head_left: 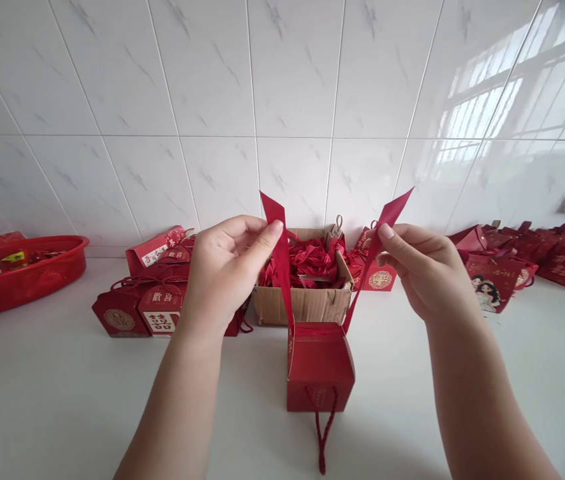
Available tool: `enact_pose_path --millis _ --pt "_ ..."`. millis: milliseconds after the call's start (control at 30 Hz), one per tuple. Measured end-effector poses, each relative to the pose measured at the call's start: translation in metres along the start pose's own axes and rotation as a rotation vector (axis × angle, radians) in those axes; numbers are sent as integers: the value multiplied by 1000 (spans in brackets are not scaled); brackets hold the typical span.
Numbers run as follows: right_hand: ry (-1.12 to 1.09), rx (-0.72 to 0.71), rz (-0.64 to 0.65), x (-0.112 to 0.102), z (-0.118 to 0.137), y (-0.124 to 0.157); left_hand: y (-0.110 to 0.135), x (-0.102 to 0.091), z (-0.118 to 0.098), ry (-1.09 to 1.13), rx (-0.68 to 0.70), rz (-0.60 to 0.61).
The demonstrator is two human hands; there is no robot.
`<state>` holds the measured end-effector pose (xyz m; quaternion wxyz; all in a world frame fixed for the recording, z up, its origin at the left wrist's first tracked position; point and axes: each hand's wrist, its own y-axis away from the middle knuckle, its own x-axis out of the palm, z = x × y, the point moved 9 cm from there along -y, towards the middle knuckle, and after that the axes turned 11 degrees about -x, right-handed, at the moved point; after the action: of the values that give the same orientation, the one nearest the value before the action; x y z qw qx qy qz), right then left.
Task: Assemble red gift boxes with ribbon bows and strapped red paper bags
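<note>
A small red gift box (319, 367) stands on the white counter (62, 400) in front of me, a red cord hanging from its near side. A red ribbon (282, 260) runs up from the box top in two ends. My left hand (227, 267) pinches the left end between thumb and fingers. My right hand (422, 267) pinches the right end (379, 230), held up and out to the right. Both ends are pulled taut above the box.
Behind the box sits an open cardboard carton (302, 303) full of red ribbons. Finished red gift boxes (147, 307) lie at the left, more red bags (527, 260) at the right. A red basin (22, 273) stands far left. A tiled wall closes the back.
</note>
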<state>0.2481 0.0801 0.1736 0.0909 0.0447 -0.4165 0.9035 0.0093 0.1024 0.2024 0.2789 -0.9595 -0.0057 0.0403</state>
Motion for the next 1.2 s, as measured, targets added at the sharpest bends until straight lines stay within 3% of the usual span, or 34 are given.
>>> enact_pose_path --millis 533,900,1067,1200 --pt "-32 71 85 16 -6 3 7 27 0 -18 -42 186" --pt "-83 115 226 49 -12 15 17 53 3 -21 -78 317" --pt "-89 110 320 63 -8 19 15 54 18 -29 -206 299" --pt "-110 100 356 68 -5 20 15 57 19 -34 -216 311"
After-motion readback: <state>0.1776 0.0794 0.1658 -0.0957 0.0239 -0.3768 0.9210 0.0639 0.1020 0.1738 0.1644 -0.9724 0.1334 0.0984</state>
